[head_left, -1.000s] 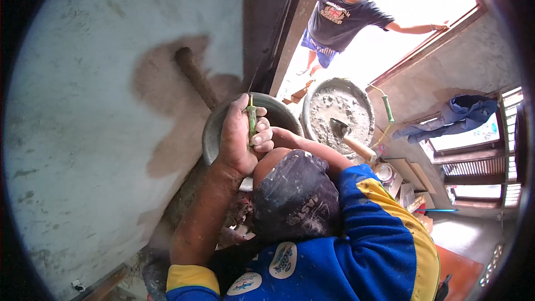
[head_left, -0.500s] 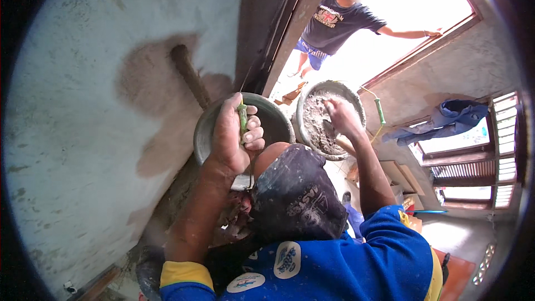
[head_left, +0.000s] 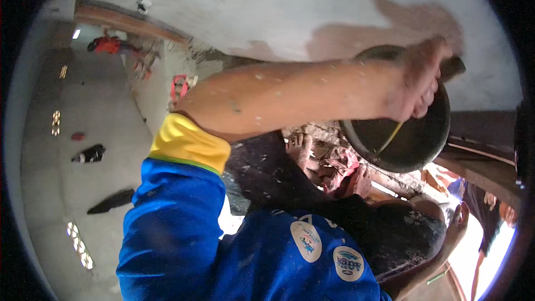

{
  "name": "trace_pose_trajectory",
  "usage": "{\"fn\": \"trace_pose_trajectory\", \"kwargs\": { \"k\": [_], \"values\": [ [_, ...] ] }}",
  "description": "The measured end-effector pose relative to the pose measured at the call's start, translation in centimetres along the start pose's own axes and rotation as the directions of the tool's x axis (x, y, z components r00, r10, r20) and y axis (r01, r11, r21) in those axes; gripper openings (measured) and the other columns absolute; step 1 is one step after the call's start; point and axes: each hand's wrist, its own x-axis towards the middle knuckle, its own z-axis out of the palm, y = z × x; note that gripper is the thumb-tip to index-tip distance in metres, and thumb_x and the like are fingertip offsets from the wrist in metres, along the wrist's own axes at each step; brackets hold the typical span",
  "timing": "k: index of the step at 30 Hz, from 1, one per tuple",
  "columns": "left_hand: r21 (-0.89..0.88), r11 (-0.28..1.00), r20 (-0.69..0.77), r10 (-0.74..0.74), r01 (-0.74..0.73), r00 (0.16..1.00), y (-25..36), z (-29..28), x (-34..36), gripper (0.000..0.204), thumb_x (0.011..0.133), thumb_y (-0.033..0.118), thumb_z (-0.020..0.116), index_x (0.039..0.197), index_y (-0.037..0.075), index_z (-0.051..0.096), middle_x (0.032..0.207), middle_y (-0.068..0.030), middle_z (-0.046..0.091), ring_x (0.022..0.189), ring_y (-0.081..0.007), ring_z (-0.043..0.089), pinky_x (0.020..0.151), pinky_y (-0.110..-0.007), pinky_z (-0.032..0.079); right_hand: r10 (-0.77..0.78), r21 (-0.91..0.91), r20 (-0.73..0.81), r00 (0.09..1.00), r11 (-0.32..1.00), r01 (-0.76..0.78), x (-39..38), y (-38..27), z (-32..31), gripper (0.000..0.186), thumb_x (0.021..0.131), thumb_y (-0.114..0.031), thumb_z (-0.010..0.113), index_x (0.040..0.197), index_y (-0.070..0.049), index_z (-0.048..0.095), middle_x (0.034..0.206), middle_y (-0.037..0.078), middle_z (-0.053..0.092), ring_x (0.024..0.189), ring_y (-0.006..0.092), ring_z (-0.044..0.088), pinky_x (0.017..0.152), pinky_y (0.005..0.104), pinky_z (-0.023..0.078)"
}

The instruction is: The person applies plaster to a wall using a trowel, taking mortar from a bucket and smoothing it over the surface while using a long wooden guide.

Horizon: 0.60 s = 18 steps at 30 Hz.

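Note:
My left hand (head_left: 417,82) is closed above a dark bucket (head_left: 443,128) against the wall. A yellow wire bail handle (head_left: 390,137) runs down from the hand into the bucket; the fingers and their grip are partly blurred. Right beside the knuckles, a brown, stick-like piece (head_left: 457,70) shows its end. At the lower right my right hand (head_left: 460,214) is seen edge-on beyond my dark-clothed knee (head_left: 409,234), its fingers mostly hidden. A short green grip (head_left: 438,275) shows beside my right forearm.
A pale plastered wall (head_left: 267,5) runs along the bucket's far side. Another person (head_left: 478,206) stands at the bright doorway on the right. Reddish cloth (head_left: 340,161) lies below the bucket. At left, a grey floor (head_left: 56,178) holds dark items (head_left: 92,154).
The view has swung left. My left hand stays over the bucket, now nearer the brown stick-like piece. My right hand has come away from the mortar bucket, which is now out of sight.

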Motion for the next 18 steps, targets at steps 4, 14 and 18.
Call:
{"fn": "trace_pose_trajectory", "kwargs": {
  "k": [4, 14, 18],
  "values": [
    [-0.181, 0.968, -0.214, 0.132, -0.172, 0.968, 6.3, -4.5, -4.8, 0.035, 0.079, 0.038, 0.049, 0.06, 0.014, 0.034, 0.05, 0.0043, 0.027, 0.037, -0.0088, 0.023, 0.036, -0.023, 0.018, -0.095, -0.001, 0.141, 0.985, 0.995, 0.096, 4.0, -3.0, 2.4, 0.035, 0.086, -0.026, 0.052, 0.104, 0.004, 0.053, 0.101, 0.019, 0.056, 0.094, 0.0275, 0.053, 0.082, 0.0345, 0.041],
    [-0.083, 0.771, -0.541, 0.498, -0.632, 0.678, 15.2, -17.7, -20.8, 0.041, 0.085, 0.04, 0.039, 0.059, 0.009, 0.041, 0.047, 0.0061, 0.029, 0.035, -0.0083, 0.028, 0.032, -0.021, 0.025, -0.129, -0.12, 0.281, 0.951, 0.978, 0.169, 7.1, -7.9, 5.2, 0.032, 0.087, -0.024, 0.051, 0.103, 0.003, 0.053, 0.098, 0.017, 0.057, 0.089, 0.0239, 0.053, 0.078, 0.033, 0.042],
    [0.2, 0.715, -0.703, 0.581, -0.67, 0.41, 17.3, -27.7, -26.2, 0.039, 0.084, 0.039, 0.043, 0.06, 0.009, 0.04, 0.047, 0.0058, 0.028, 0.034, -0.0089, 0.027, 0.032, -0.022, 0.025, -0.112, -0.149, 0.323, 0.94, 0.975, 0.168, 7.5, -9.0, 6.5, 0.03, 0.087, -0.023, 0.051, 0.102, 0.003, 0.053, 0.097, 0.016, 0.057, 0.087, 0.0225, 0.054, 0.077, 0.0324, 0.043]
  ]
}}
